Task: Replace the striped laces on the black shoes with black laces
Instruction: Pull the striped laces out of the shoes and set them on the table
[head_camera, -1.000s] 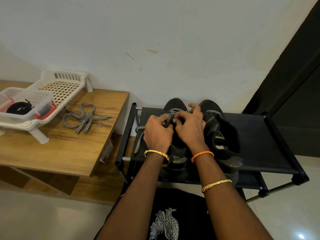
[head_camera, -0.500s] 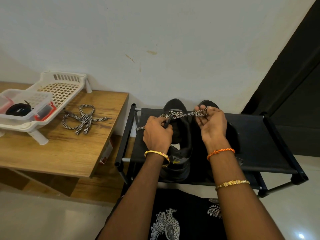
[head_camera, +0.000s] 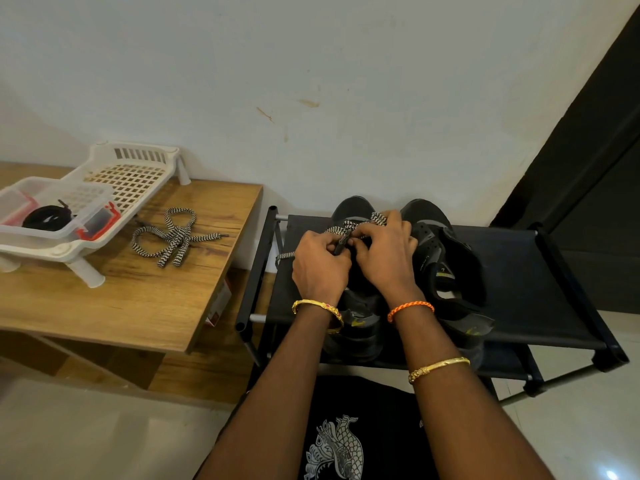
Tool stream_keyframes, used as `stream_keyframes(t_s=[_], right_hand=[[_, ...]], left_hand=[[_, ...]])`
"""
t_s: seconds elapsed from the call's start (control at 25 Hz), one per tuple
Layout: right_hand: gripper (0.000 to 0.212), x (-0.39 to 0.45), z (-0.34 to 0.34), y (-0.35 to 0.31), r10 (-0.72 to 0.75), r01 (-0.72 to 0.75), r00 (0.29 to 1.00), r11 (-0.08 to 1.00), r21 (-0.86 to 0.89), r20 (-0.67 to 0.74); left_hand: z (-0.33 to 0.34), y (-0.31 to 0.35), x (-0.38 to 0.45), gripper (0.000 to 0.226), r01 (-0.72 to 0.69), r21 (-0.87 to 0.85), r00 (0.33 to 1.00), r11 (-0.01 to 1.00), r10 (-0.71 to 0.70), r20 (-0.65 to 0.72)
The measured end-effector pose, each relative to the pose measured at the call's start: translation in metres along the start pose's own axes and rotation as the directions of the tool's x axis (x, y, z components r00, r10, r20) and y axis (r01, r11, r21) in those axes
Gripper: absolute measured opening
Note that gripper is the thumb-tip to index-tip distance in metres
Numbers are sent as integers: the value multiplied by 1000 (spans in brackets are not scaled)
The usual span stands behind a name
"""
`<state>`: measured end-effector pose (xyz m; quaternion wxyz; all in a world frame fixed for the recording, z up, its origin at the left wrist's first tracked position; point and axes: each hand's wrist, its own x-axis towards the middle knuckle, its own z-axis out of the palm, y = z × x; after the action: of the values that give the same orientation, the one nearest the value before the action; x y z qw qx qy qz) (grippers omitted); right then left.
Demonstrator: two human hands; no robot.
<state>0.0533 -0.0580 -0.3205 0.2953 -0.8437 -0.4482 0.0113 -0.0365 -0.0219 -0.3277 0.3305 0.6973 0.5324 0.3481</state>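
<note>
Two black shoes stand side by side on the black shoe rack (head_camera: 540, 271). The left shoe (head_camera: 353, 207) still carries a striped lace (head_camera: 379, 218) across its front. My left hand (head_camera: 320, 265) and my right hand (head_camera: 388, 258) are bunched together over this shoe, both pinching the striped lace near its dark tip. A loose end of the lace hangs off to the left past my left hand. The right shoe (head_camera: 436, 244) has no lace in its eyelets. A second striped lace (head_camera: 175, 237) lies loose on the wooden table. Coiled black laces (head_camera: 46, 218) sit in a clear tub.
The wooden table (head_camera: 114, 306) stands left of the rack. On it a white plastic basket tray (head_camera: 135, 174) holds the clear tub (head_camera: 20, 199) with red clips. A pale wall rises behind, and a dark door (head_camera: 595, 161) is at the right.
My right hand, which had pulled a length of striped lace out to the right, has come back left and now meets my left hand over the left shoe.
</note>
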Motion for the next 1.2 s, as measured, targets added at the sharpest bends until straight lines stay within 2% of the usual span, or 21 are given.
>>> stream_keyframes(t_s=[0.16,0.24,0.28,0.32,0.4,0.44,0.48,0.52,0.56,0.6,0.64,0.68,0.72,0.76,0.88,1.08,1.16,1.2], right_hand=[[2,0,-11,5,25,-2,990,986,167,-136],[8,2,-16,10,125,-47,972,935,352,-201],[12,3,-19,13,206,-86,957,874,479,-205],[14,5,-23,15,301,-135,939,769,625,-167],[19,5,-26,14,416,-211,909,431,877,15],[22,5,-26,12,442,-240,891,260,935,105],[22,4,-25,9,452,-253,880,185,950,146],[20,3,-23,7,451,-256,884,248,934,122],[16,3,-22,4,409,-244,912,462,853,40],[10,3,-17,4,289,-189,956,729,657,-46],[6,2,-12,4,129,-93,990,910,403,-62],[12,2,-6,4,15,-12,1000,983,182,-13],[19,2,-1,4,-33,31,998,999,33,55],[23,4,2,2,-42,46,996,998,-42,83],[25,5,3,2,-53,55,998,997,-61,46],[13,5,0,11,-9,9,1000,991,131,-3],[2,5,-7,11,49,-28,997,951,307,-63],[10,5,-12,12,107,-68,992,906,418,-70]], left_hand=[[1,0,0,23,1,30,1000,1000,-1,-2],[0,0,0,24,1,37,1000,999,-1,-8],[1,-1,0,23,1,34,1000,999,-1,-9],[1,-1,0,22,1,30,1000,1000,-1,-8],[1,-1,-1,20,4,19,1000,1000,-4,-7],[1,-1,-1,19,7,11,1000,1000,-7,-8],[1,-1,0,19,10,4,1000,1000,-10,-8],[1,-1,0,20,11,-2,1000,1000,-11,-5],[0,0,0,20,12,-9,1000,1000,-12,-1],[0,0,0,21,15,-17,1000,1000,-15,3],[0,0,0,21,17,-25,1000,1000,-17,6],[0,0,0,22,18,-31,1000,999,-18,8],[0,-1,1,22,16,-32,1000,999,-16,8],[-1,-1,1,22,13,-31,1000,999,-12,8],[0,-1,2,20,16,-36,1000,999,-16,4],[1,-1,1,19,40,-15,999,999,-40,-5],[1,-1,1,20,30,-2,1000,1000,-30,-5],[1,-1,1,20,25,0,1000,1000,-25,-5]])
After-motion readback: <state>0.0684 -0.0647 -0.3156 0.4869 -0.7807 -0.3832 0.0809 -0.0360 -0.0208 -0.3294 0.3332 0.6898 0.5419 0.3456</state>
